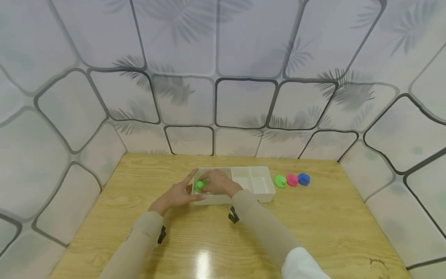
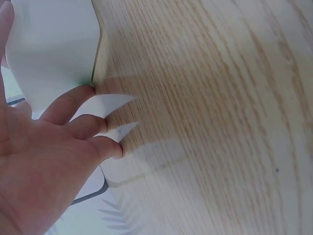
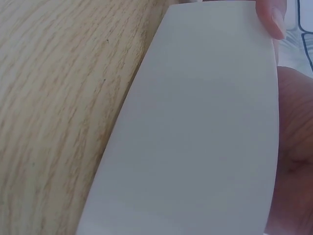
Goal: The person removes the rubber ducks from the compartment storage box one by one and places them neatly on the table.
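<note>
A long white divided box (image 1: 212, 199) lies on the table. My right hand (image 1: 217, 181) reaches down into its left compartment and pinches a green toy duck (image 1: 199, 186); the wrist and hand partly cover that compartment. At the box's left end is my left hand (image 1: 177, 194), fingers spread, with the thumb at the front rim and the index finger at the back corner. In the left wrist view its other fingers (image 2: 80, 128) touch the tabletop beside the box. The box's front wall (image 3: 195, 117) hides most of the right hand in the right wrist view.
Right of the box stand a green duck (image 1: 280, 181), a pink duck (image 1: 292, 179) and a blue duck (image 1: 304, 179) in a row. Patterned cloth walls (image 1: 244, 104) border the wooden table (image 1: 313, 224) at the back and sides.
</note>
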A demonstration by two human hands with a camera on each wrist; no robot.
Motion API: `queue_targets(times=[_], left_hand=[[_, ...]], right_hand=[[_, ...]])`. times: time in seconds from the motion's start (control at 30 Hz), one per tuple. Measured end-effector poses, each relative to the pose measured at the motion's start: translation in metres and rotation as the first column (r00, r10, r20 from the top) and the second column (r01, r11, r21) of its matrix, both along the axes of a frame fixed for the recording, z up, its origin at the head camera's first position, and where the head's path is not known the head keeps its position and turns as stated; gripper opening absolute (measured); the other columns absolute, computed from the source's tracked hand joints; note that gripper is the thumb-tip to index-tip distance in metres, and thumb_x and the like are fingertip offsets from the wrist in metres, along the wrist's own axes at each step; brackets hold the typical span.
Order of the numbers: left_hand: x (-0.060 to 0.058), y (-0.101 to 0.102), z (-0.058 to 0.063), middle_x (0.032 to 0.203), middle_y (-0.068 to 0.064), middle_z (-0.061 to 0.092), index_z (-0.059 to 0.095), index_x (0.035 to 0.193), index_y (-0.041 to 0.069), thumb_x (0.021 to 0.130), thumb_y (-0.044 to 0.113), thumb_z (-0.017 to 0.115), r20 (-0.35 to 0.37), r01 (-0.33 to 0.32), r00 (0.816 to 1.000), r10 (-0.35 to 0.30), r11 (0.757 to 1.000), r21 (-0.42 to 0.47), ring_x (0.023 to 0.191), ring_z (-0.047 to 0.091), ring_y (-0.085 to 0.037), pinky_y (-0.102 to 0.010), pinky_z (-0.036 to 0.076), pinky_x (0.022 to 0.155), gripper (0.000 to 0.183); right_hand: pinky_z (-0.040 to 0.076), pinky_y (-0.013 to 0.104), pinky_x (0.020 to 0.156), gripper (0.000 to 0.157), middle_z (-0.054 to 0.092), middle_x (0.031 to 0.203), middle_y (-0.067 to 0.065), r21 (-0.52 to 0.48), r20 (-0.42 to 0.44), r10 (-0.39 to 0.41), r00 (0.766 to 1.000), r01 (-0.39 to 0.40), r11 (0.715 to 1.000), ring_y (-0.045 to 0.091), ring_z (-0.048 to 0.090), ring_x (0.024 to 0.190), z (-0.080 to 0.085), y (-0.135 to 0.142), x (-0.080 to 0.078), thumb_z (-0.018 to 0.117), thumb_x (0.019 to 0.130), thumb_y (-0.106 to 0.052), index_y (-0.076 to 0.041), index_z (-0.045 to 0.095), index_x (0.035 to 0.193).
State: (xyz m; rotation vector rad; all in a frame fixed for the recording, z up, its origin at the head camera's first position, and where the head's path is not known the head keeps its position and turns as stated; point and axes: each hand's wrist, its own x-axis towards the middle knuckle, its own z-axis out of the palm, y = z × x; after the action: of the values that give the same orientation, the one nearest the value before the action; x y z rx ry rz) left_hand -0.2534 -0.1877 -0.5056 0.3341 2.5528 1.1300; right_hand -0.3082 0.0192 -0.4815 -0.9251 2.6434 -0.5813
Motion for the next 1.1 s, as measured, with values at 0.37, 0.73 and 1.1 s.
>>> queue_targets(times=[0.37,0.73,1.1], left_hand=[[-0.001,0.0,-0.001,0.156,-0.022,0.052,0.0,0.171,0.038,0.09,0.069,0.073,-0.011,0.005,1.0,-0.005,1.0,-0.018,0.147,0.043,-0.053,-0.071,0.033,0.117,0.113],[0.0,0.0,0.0,0.154,-0.02,0.055,0.001,0.171,0.034,0.089,0.068,0.074,-0.007,-0.006,1.0,0.006,1.0,-0.008,0.147,0.044,-0.051,-0.071,0.034,0.116,0.115],[0.001,0.002,0.001,0.158,-0.019,0.052,-0.001,0.171,0.032,0.088,0.069,0.075,0.017,-0.008,1.0,0.008,1.0,-0.003,0.147,0.042,-0.052,-0.073,0.035,0.114,0.118]], right_hand=[[0.046,0.046,0.116,0.045,0.067,0.145,0.007,0.012,-0.028,0.003,1.0,-0.002,1.0,0.028,0.061,0.135,0.005,0.004,0.003,0.072,0.1,-0.026,-0.011,0.067,0.142],[0.054,0.043,0.102,0.043,0.071,0.136,0.006,-0.153,-0.003,-0.008,1.0,0.008,0.988,0.023,0.067,0.117,0.013,0.019,0.001,0.071,0.1,-0.023,-0.012,0.068,0.141],[0.056,0.049,0.099,0.047,0.067,0.139,0.012,-0.245,0.016,-0.019,1.0,0.022,0.969,0.034,0.065,0.121,0.023,0.032,0.001,0.071,0.093,-0.021,-0.008,0.068,0.139]])
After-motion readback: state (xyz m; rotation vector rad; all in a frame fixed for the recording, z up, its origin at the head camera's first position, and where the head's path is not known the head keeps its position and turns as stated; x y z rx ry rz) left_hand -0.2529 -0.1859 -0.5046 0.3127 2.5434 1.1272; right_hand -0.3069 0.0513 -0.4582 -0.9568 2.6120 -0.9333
